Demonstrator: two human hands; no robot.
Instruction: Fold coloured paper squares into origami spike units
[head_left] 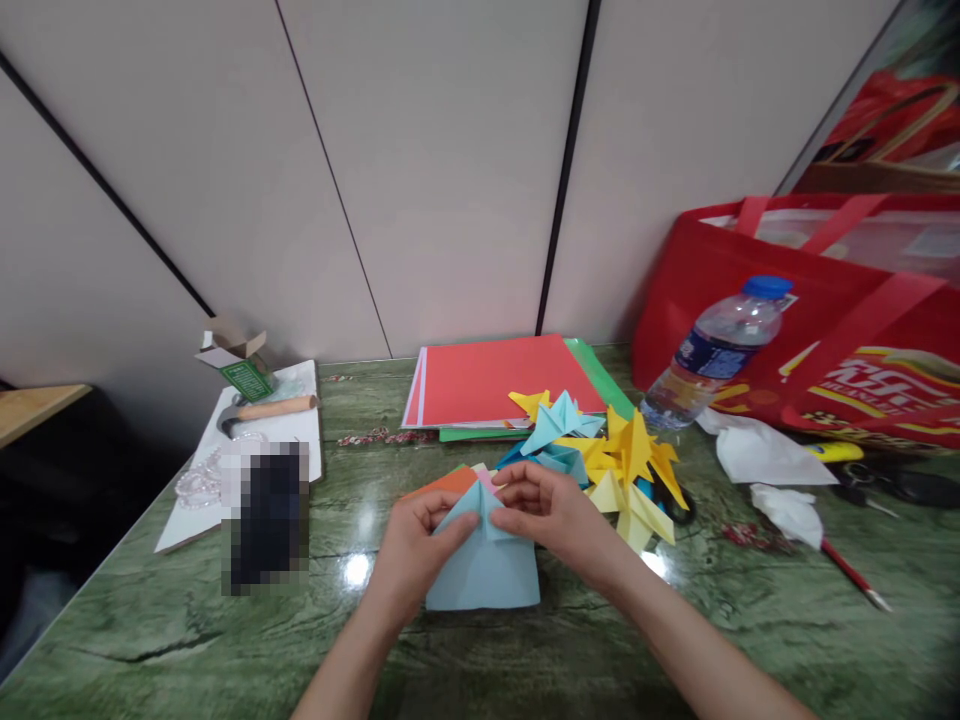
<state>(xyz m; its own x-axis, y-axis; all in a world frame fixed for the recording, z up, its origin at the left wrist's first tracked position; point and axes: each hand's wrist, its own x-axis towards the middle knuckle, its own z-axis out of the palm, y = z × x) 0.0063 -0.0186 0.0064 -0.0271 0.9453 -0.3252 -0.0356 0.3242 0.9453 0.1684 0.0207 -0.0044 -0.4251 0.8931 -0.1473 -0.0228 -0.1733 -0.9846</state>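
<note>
A light blue sheet of paper [484,578], its upper part folded to a point, lies between my two hands. My left hand [424,540] pinches its left folded edge, thumb on top. From the right, my right hand [544,505] grips the small folded flap near the peak with thumb and fingers. Behind the sheet, partly covered by my hands, show an orange paper [439,485] and a bit of pink paper [487,479]. Just past my right hand lies a pile of folded paper pieces in yellow [630,445] and light blue [559,420].
Red and green sheets [502,380] are stacked against the wall. At right stand a water bottle [712,350] and a red bag [810,300], with tissues [765,455] and a red brush [851,570] before them. A hammer [274,407], small box [244,370] and blurred dark object [268,520] lie left.
</note>
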